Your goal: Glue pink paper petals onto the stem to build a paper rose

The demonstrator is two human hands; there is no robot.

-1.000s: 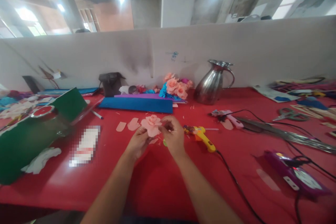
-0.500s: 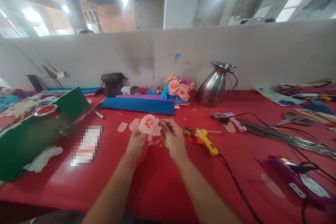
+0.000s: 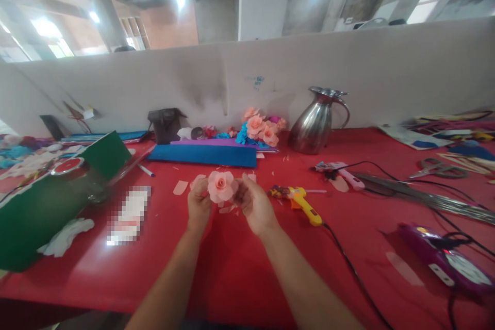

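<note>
A pink paper flower (image 3: 221, 187), shaped like a rose with layered petals, is held upright above the red table, its face toward me. My left hand (image 3: 198, 209) grips it from the left, with the fingers partly hidden behind the petals. On the other side, my right hand (image 3: 260, 210) has curled fingers at the flower's right edge. Cut pink paper petals (image 3: 180, 187) lie on the table to the left, and small scraps are below the flower. A yellow glue gun (image 3: 305, 206) rests right of my right hand, its nozzle toward it.
Behind the hands lie a blue paper sheet (image 3: 203, 155) and finished paper flowers (image 3: 262, 128). A steel jug (image 3: 314, 121) stands near the wall. Rightward are a pink glue gun (image 3: 350, 176), scissors (image 3: 439, 168), wire stems (image 3: 425, 198), a purple device (image 3: 444, 258) and cords. A green board (image 3: 42, 216) is left.
The flower has turned to face me more fully. My right hand's fingers have loosened from a pinch and spread a little around the flower's right side. The view has shifted slightly.
</note>
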